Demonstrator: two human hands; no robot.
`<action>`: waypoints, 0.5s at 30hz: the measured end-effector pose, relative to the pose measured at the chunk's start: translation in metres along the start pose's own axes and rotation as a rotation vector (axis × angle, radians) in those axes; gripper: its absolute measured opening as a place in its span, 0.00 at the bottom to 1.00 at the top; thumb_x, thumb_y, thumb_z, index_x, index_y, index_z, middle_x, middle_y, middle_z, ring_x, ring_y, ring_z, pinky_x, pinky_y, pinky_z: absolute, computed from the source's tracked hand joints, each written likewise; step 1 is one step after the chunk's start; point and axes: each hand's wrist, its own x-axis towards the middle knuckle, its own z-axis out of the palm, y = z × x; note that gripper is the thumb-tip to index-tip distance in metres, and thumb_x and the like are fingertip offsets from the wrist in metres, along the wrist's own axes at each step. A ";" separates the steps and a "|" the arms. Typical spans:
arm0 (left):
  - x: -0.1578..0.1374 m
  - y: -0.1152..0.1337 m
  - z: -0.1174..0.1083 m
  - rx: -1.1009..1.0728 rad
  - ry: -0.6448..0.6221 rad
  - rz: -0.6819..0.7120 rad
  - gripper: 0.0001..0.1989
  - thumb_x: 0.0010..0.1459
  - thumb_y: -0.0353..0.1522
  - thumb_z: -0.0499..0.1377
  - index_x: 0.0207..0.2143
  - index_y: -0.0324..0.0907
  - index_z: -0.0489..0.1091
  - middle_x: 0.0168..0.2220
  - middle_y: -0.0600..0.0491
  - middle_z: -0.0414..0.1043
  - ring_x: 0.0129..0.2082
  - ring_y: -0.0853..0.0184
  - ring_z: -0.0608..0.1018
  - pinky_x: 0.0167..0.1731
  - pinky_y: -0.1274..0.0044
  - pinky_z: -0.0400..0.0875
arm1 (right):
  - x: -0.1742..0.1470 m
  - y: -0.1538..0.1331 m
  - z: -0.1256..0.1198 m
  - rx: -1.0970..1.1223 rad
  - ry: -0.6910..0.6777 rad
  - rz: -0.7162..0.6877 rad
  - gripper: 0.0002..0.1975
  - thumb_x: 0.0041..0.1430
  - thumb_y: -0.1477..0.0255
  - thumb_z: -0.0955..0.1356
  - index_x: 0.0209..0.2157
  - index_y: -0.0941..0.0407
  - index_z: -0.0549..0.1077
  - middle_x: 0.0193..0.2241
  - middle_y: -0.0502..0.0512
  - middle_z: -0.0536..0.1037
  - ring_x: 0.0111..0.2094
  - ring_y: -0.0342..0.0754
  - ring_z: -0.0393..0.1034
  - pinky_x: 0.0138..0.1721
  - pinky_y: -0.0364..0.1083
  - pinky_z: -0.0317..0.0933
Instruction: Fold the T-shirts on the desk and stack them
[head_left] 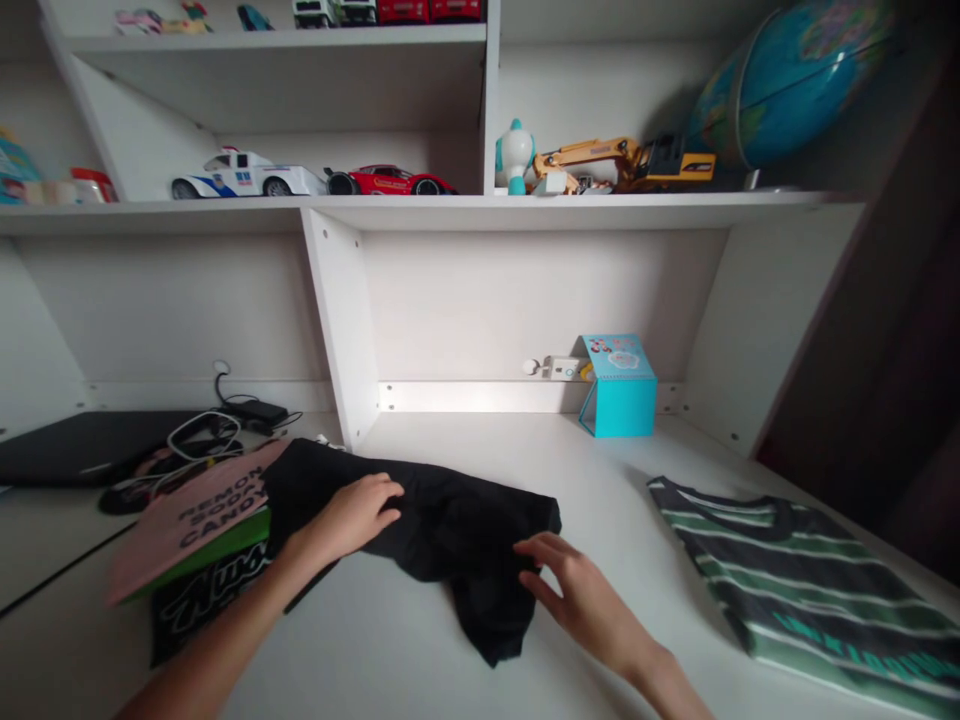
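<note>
**Two hands on a black garment at a white desk**

Two bare hands rest on a black garment [442, 530] spread across the near middle of the desk [600, 470]. Nearest the camera, a loose corner of the cloth hangs toward the front edge, between the two forearms. The right hand [577, 590] lies at the garment's right end, fingers [544, 548] stretched out almost flat, tips touching the cloth's edge without gripping it. The left hand [352, 515] lies palm down on the upper left part, fingers gently curled onto the fabric, pressing rather than pinching.

Close on the left, a pink card [195, 520] printed with dark letters overlaps the garment's left side, with a green sheet [202, 560] under it and a black printed cloth [202, 600] below that. To the right, well apart from the hands, a green striped shirt [802, 590] lies flat, reaching to the desk's right edge. Bare white desk lies between the two garments and behind the black one.

Farther back on the left sit a dark laptop [82, 445] and a tangle of cables [202, 435]. A teal box [619, 385] stands against the back wall, right of an upright divider [341, 330]. On the shelf above are a white toy car [244, 175], a red toy car [390, 181], a yellow excavator [622, 162] and a globe [787, 80].
</note>
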 end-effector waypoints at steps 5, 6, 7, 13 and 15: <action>-0.016 -0.029 0.004 -0.021 -0.178 0.041 0.12 0.54 0.36 0.53 0.35 0.43 0.74 0.36 0.50 0.72 0.37 0.63 0.74 0.39 0.75 0.65 | 0.040 -0.009 0.025 -0.230 -0.086 0.104 0.27 0.53 0.75 0.65 0.55 0.64 0.59 0.48 0.67 0.67 0.50 0.58 0.60 0.51 0.55 0.55; -0.026 -0.025 0.006 -0.021 -0.187 0.047 0.14 0.52 0.39 0.55 0.38 0.44 0.74 0.40 0.49 0.72 0.40 0.61 0.73 0.41 0.73 0.65 | 0.046 -0.009 0.024 -0.237 -0.110 0.095 0.24 0.51 0.77 0.65 0.52 0.63 0.63 0.44 0.65 0.70 0.48 0.57 0.63 0.49 0.53 0.57; -0.037 -0.019 0.008 -0.003 -0.183 0.044 0.18 0.49 0.42 0.57 0.41 0.45 0.73 0.45 0.48 0.70 0.43 0.58 0.72 0.45 0.70 0.64 | 0.050 -0.010 0.020 -0.229 -0.133 0.076 0.19 0.50 0.79 0.65 0.46 0.61 0.67 0.40 0.62 0.72 0.45 0.55 0.65 0.47 0.51 0.59; -0.077 -0.018 0.033 0.183 -0.032 -0.059 0.16 0.52 0.28 0.51 0.39 0.47 0.73 0.44 0.50 0.73 0.45 0.58 0.72 0.52 0.63 0.59 | 0.012 -0.027 -0.056 -0.062 -0.231 -0.096 0.03 0.53 0.74 0.64 0.29 0.51 0.68 0.28 0.47 0.72 0.28 0.42 0.67 0.30 0.40 0.61; -0.086 -0.031 0.039 0.170 0.082 -0.075 0.19 0.51 0.25 0.47 0.38 0.48 0.74 0.41 0.51 0.74 0.42 0.61 0.74 0.48 0.68 0.65 | -0.016 -0.028 -0.089 -0.086 -0.053 -0.054 0.05 0.54 0.63 0.64 0.30 0.48 0.70 0.29 0.49 0.73 0.29 0.44 0.67 0.30 0.41 0.63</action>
